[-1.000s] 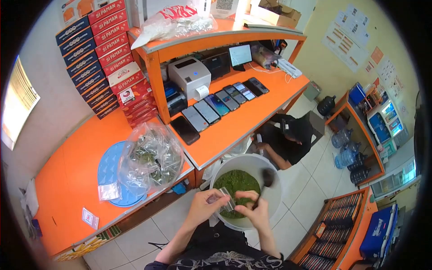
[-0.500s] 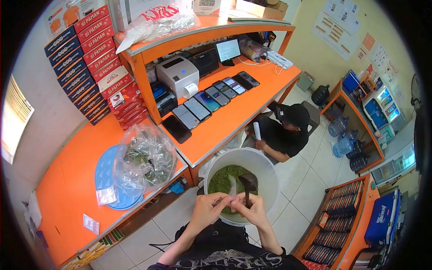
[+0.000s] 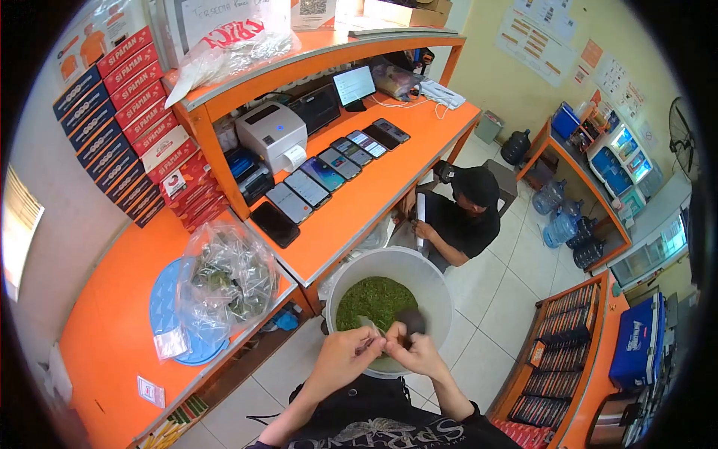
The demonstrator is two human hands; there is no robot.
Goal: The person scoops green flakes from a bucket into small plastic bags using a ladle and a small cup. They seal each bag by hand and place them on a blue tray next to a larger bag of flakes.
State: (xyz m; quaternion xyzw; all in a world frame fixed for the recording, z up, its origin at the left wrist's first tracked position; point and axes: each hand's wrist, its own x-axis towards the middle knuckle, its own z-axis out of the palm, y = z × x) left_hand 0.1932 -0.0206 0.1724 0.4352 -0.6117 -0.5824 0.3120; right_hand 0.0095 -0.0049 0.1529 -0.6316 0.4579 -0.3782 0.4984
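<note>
Over a large white tub (image 3: 441, 288) holding green shredded leaves (image 3: 370, 299), both my hands meet at the fingertips. My left hand (image 3: 345, 361) is closed in a pinch on a small clear plastic bag (image 3: 368, 323). Touching it, my right hand (image 3: 419, 353) is partly blurred and grips a dark ladle (image 3: 410, 322), whose bowl shows above the fingers; its handle is mostly hidden. The right fingertips are also at the bag's edge, though I cannot make out whether they pinch it.
Left, a large clear bag of small green-filled packets (image 3: 228, 280) lies on a blue lid (image 3: 168, 299) on the orange table (image 3: 105, 314). Several phones (image 3: 288, 202) and a label printer (image 3: 271, 135) occupy the counter. A co-worker (image 3: 467, 217) sits beyond the tub.
The view has shifted, moving the surroundings left. My right hand has tilted the ladle, and its bowl sits lower, nearer my fingers. The co-worker's hands have come closer together around a white roll.
</note>
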